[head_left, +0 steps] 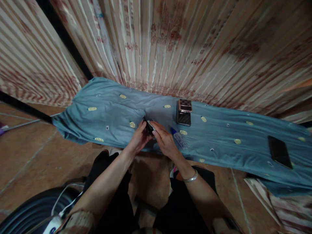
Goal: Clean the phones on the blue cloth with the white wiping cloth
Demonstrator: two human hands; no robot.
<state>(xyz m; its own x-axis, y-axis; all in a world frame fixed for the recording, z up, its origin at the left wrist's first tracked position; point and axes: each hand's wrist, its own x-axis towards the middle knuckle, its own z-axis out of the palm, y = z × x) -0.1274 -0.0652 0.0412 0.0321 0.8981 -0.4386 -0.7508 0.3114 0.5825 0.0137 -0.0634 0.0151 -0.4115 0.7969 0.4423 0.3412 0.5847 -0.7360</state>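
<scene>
A small black object, its kind unclear, is in my left hand, whose fingers are closed around it. Against its right side press the fingers of my right hand, which are closed together. A small pale grey bit shows at those fingertips, too little to name. Both hands are just above the front part of a blue-green cloth with yellow prints. To the right of my right hand lies a clear bottle with a blue cap. Farther back sits a glossy black case with a checkered box-like piece at its top.
A dark phone lies on the cloth at the right. Patterned curtains hang along the back. Dark poles stand at the left. On the floor at lower left are a black ribbed round thing and a white power strip with cords.
</scene>
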